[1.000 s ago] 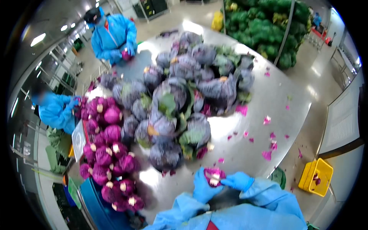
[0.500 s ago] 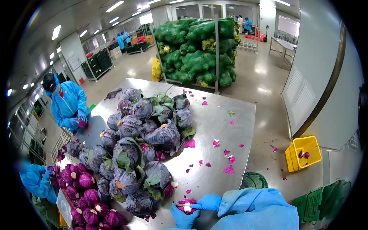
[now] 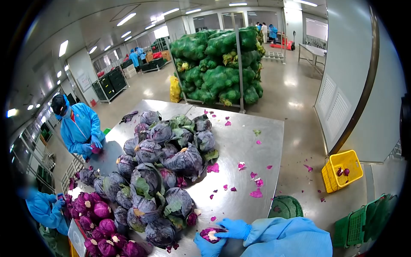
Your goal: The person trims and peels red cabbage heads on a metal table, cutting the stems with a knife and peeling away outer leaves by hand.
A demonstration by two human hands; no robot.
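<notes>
Near the bottom edge of the head view, my left hand (image 3: pixel 209 247) in a blue glove cups a trimmed red cabbage (image 3: pixel 206 234) from below. The cabbage's pale cut stem end faces up. Over its right side my right hand (image 3: pixel 234 228), also gloved, is closed with its fingers by the stem end. Half a second ago it held a small knife; the blade is hidden now. To the left, a big heap of untrimmed red cabbages (image 3: pixel 147 150) with dull outer leaves covers much of the steel table (image 3: pixel 239 210).
Trimmed purple cabbages (image 3: pixel 102 210) are piled at lower left. Two co-workers in blue, one with a cabbage (image 3: pixel 96 148), stand along the left side. A green basket (image 3: pixel 286 207) and a yellow crate (image 3: pixel 342 171) stand right of the table. Leaf scraps (image 3: pixel 256 193) lie about.
My right hand has turned over the cabbage, and the knife blade that lay across the stem end no longer shows. The whole view has shifted slightly.
</notes>
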